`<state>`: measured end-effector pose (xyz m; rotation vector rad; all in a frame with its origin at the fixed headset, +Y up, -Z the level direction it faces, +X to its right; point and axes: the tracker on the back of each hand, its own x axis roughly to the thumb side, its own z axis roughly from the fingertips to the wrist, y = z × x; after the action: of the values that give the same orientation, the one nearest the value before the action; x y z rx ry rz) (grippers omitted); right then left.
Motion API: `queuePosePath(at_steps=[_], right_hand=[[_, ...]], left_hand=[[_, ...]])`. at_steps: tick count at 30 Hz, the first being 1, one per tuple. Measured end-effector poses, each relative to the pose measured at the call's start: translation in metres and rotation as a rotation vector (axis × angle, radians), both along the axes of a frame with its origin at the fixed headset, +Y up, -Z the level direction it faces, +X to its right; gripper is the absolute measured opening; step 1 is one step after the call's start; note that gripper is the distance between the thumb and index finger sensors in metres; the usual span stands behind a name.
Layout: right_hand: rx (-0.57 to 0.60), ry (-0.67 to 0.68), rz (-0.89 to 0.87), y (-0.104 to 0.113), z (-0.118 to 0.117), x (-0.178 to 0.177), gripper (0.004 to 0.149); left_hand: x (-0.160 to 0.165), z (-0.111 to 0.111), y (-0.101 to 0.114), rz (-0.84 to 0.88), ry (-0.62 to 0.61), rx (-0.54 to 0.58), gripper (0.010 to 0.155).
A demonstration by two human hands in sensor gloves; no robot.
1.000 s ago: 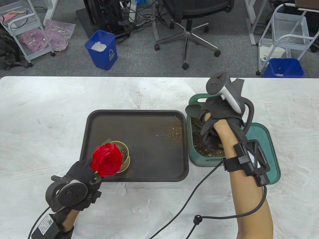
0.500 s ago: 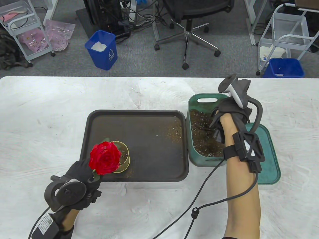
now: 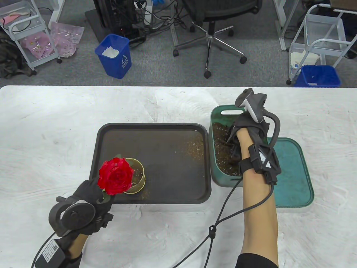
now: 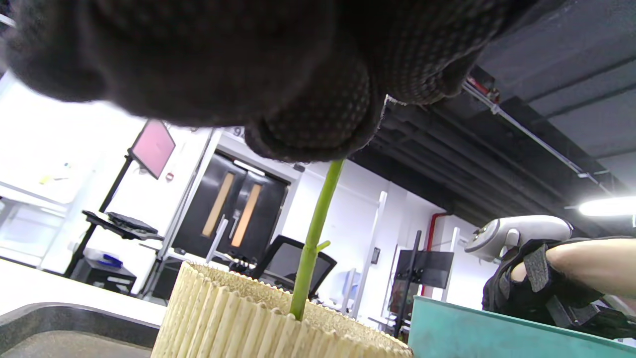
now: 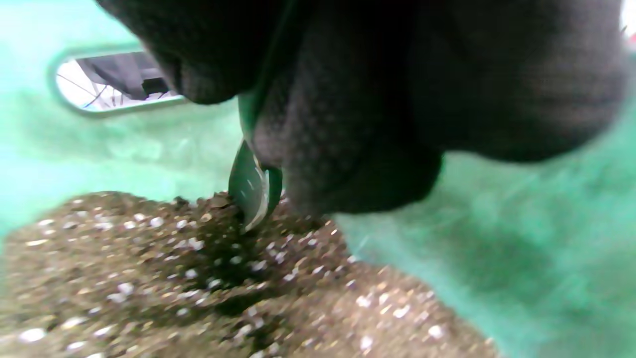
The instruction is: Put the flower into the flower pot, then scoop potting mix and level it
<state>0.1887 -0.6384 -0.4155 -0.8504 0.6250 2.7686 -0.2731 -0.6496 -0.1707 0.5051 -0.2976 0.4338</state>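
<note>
A red flower stands with its green stem inside the ribbed yellow pot on the dark tray. My left hand pinches the stem just under the bloom; its fingertips close around the stem in the left wrist view. My right hand reaches down into the green bin of potting mix. It grips a green scoop whose blade is dug into the mix. In the table view the hand mostly hides the scoop.
The bin's green lid lies flat to the right of the bin. Spilled mix speckles the tray's right side. A glove cable loops over the white table near the front edge.
My right hand tipped down and drew the scoop blade from the bin's far left rim into the mix. The flower leaned slightly left in my left hand.
</note>
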Motion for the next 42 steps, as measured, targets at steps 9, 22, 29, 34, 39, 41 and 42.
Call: queuePosePath(at_steps=[9, 22, 29, 34, 39, 41, 42], right_hand=[[-0.063, -0.012, -0.299, -0.011, 0.001, 0.007, 0.052], [0.000, -0.081, -0.690, 0.007, 0.036, 0.031, 0.052], [0.141, -0.100, -0.807, 0.038, 0.063, 0.045, 0.051], [0.244, -0.070, -0.921, 0.064, 0.081, 0.047, 0.051], [0.284, 0.038, -1.049, 0.071, 0.101, 0.021, 0.051], [0.284, 0.084, -1.107, 0.068, 0.111, 0.004, 0.051], [0.282, 0.105, -1.143, 0.064, 0.117, -0.006, 0.051]], left_hand=[[-0.001, 0.000, 0.000, -0.002, 0.004, -0.002, 0.043], [-0.001, 0.000, 0.000, -0.005, 0.006, -0.001, 0.043], [-0.001, 0.000, 0.000, 0.002, 0.007, -0.002, 0.043], [0.000, 0.000, 0.000, -0.003, 0.004, -0.001, 0.043], [0.000, 0.000, 0.000, -0.008, 0.002, 0.000, 0.043], [0.000, 0.000, 0.000, -0.007, 0.002, 0.000, 0.043], [0.000, 0.000, -0.001, -0.006, 0.003, 0.001, 0.043]])
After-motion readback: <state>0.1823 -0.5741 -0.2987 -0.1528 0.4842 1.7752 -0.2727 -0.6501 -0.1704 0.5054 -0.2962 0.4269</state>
